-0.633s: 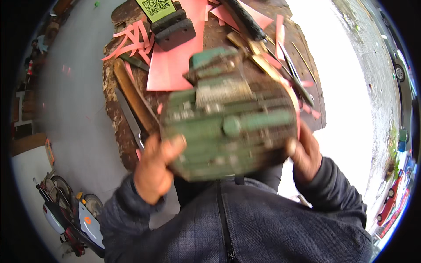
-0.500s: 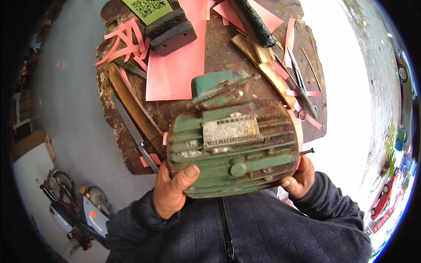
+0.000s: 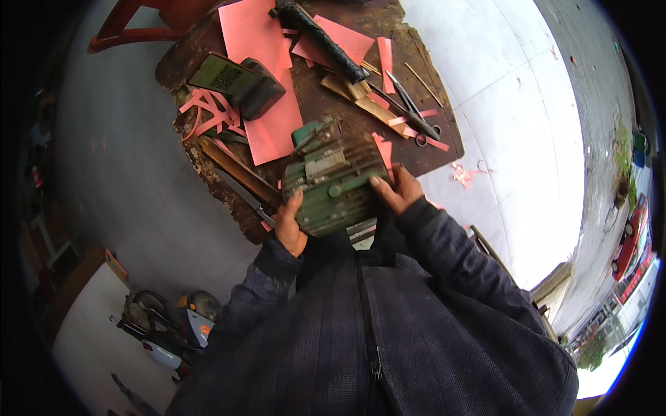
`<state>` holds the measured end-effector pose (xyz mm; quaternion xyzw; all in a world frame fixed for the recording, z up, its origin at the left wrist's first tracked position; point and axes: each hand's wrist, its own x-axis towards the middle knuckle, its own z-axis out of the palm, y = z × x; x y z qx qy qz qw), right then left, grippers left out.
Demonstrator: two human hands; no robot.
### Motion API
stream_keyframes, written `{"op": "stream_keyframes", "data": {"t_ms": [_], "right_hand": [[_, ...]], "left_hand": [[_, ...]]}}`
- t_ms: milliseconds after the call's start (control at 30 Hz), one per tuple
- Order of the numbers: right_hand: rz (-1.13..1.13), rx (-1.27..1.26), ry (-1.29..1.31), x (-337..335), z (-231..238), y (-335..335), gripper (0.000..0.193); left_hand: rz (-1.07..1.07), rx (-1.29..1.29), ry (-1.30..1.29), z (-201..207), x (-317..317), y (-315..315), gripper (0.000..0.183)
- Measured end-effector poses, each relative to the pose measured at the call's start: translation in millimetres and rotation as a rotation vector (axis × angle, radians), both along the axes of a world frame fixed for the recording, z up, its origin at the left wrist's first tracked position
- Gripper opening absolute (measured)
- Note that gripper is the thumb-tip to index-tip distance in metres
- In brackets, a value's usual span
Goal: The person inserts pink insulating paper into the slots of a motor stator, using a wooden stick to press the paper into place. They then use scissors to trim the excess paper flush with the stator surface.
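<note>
Over the cluttered bench [image 3: 208, 177] we have lowered the green motor [image 3: 336, 184], left hand [image 3: 290, 225] and right hand [image 3: 395, 193] still clasping its sides.

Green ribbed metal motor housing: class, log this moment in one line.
left hand and right hand grip green ribbed metal motor housing | over brown wooden table

Head cam, steep down, approx. chest-close over workbench [image 3: 208, 173].

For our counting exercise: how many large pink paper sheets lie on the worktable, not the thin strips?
2. One large pink sheet lies left of centre, partly under a dark block. Another pink sheet lies at the far edge under a black rod. More may be hidden under the green motor.
</note>
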<state>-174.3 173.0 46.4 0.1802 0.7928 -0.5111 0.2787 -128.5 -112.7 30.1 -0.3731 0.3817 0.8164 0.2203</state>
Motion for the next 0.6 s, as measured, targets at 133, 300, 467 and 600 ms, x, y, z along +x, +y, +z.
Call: {"op": "stream_keyframes", "data": {"t_ms": [133,300,467,600], "right_hand": [[0.031,-0.021,0.162,-16.9,6.3,1.3,0.06],[0.069,-0.062,-0.046,-24.0,21.9,-21.6,0.082],[0.048,-0.244,-0.175,-31.7,11.1,-70.8,0.088],[-0.037,-0.586,-0.302,-47.4,-22.5,-95.8,0.079]], "left_hand": [[-0.039,0.004,-0.062,22.2,-19.4,-7.8,0.047],[0.011,-0.204,-0.099,85.1,-29.9,-3.8,0.047],[-0.013,-0.375,-0.067,148.9,-42.0,-19.4,0.047],[-0.04,-0.574,-0.143,152.2,-51.0,-15.5,0.048]]}}
